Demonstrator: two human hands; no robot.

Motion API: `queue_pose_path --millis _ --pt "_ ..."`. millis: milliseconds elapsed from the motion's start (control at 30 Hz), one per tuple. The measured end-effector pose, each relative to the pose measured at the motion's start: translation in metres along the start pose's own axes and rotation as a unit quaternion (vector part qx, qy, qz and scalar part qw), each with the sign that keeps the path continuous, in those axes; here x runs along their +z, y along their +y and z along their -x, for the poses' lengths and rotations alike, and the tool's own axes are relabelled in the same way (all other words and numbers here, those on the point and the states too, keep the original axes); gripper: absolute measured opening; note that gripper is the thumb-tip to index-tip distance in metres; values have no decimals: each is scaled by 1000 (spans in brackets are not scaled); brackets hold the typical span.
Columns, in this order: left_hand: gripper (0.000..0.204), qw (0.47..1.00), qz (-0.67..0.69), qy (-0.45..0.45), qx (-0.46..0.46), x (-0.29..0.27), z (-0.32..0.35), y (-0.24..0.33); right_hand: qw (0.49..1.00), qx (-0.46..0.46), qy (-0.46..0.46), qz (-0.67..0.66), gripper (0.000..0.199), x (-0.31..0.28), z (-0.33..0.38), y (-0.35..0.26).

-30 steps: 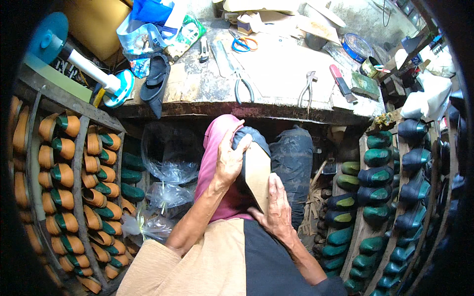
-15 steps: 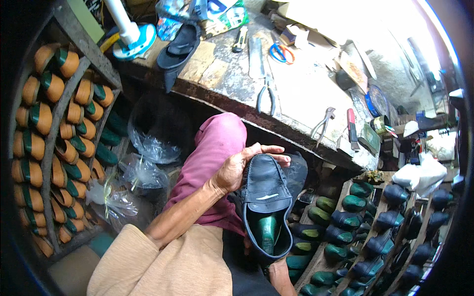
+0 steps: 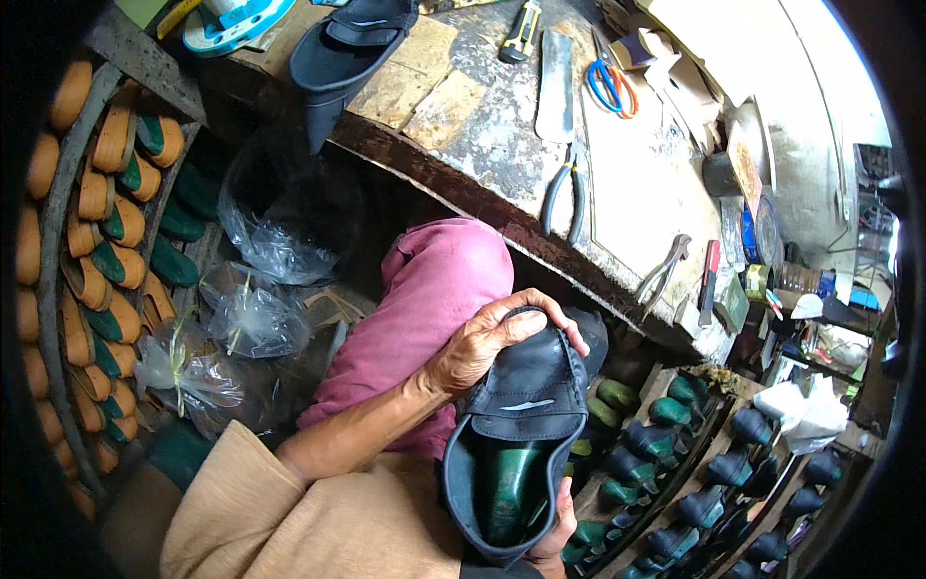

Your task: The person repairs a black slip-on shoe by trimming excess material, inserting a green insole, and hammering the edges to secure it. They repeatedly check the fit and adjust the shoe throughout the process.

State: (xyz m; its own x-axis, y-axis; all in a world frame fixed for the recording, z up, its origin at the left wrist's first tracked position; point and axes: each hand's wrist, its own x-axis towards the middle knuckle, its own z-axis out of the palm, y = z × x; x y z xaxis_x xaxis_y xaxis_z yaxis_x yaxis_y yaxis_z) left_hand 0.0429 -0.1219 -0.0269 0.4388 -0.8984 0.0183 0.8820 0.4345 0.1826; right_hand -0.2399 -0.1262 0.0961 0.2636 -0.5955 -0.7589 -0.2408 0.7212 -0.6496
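Note:
Above my lap I hold a black loafer upper (image 3: 527, 386) with a stitched toe and a small light slit on its strap. Inside its opening shows a dark green shoe last (image 3: 509, 482). My left hand (image 3: 492, 338) wraps over the toe end, thumb on top and fingers curled round the far edge. Around the heel end, my right hand (image 3: 558, 526) grips from the right and below; most of it is hidden behind the shoe. A second black shoe upper (image 3: 338, 58) rests at the bench's near edge, up and to the left.
On the worn bench (image 3: 492, 174) lie a box cutter (image 3: 521, 34), a flat metal blade (image 3: 555, 92), scissors (image 3: 610, 89), pliers (image 3: 564, 193), pincers (image 3: 664, 275) and a red-handled knife (image 3: 710, 282). Racks of tan-and-green shoes (image 3: 121, 251) and dark shoes (image 3: 699, 507) flank me. Plastic bags (image 3: 256, 314) lie left.
My left hand has shifted from beside the toe to over it, thumb on top. My right hand now shows at the heel's right side. The view has moved closer to the bench.

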Motion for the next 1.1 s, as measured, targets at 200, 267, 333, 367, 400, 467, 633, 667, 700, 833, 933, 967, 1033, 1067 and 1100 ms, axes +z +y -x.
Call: queue_pose_path --millis 200,267,333,367,400,467,633,667,700,833,933,967,1033,1067,1100 --pt "29 998 -54 -21 22 -3 -1 -2 996 10 -92 15 66 20 -12 -12" --pt "33 994 -98 -18 31 -2 -3 -3 997 27 -70 19 70 29 -18 -19" --pt "50 986 -165 20 -28 0 -4 -2 981 -86 -142 98 75 32 -22 -24" --pt "54 981 -193 11 -19 1 -4 -1 945 -206 -137 213 78 32 -23 -23" --pt "59 976 -212 33 -48 0 -4 2 882 -310 -103 339 82 31 -25 -21" --pt "75 992 -97 -2 -77 2 3 3 725 -430 -25 538 99 23 -25 -15" --pt "78 981 -168 20 -97 18 27 0 595 -549 53 585 109 2 -39 29" --pt "77 973 -203 30 -104 24 31 -2 582 -567 60 579 109 -2 -45 39" --pt "77 963 -254 30 -87 32 38 -5 565 -589 65 575 107 -7 -50 49" --pt "78 920 -389 10 -40 69 61 -10 569 -621 33 538 116 -36 -63 81" --pt "78 897 -441 1 -5 101 83 -19 587 -624 38 515 118 -52 -78 100" --pt "78 904 -427 -2 -26 109 89 -20 577 -651 36 492 118 -56 -83 105" --pt "78 925 -374 -13 -64 123 103 -24 558 -703 36 440 114 -61 -92 113" --pt "78 934 -347 -18 -82 129 110 -26 552 -718 40 422 115 -62 -96 115" --pt "77 934 -337 -39 -109 131 113 -27 549 -725 45 414 115 -63 -98 117"
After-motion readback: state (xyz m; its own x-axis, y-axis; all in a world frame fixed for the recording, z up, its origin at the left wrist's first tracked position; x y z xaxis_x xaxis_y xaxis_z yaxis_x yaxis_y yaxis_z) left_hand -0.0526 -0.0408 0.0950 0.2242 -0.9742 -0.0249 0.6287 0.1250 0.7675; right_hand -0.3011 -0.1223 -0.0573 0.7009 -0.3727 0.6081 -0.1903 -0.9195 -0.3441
